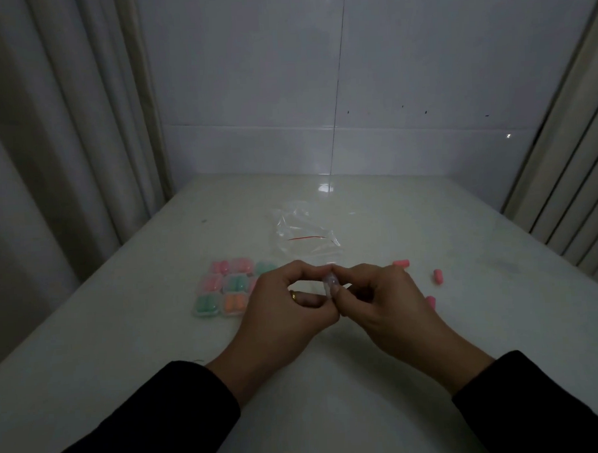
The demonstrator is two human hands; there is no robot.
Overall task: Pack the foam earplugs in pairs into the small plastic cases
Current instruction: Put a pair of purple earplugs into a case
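A pale table (333, 413) under dim light. Left hand (281, 312) and right hand (386, 304) together pinch one clear case (329, 283). Left of the grip sit filled cases (221, 291); right, loose pink earplugs (437, 277); beyond, a plastic bag (301, 233).

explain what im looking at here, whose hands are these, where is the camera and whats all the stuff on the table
There is no machine: a person wears one camera on the head, looking down at their own two bare hands. The left hand and right hand together pinch a small clear plastic case over a white table. To the left lies a cluster of filled clear cases holding pink, green and orange foam earplugs. To the right lie loose pink foam earplugs. Behind the hands is a crumpled clear plastic bag.
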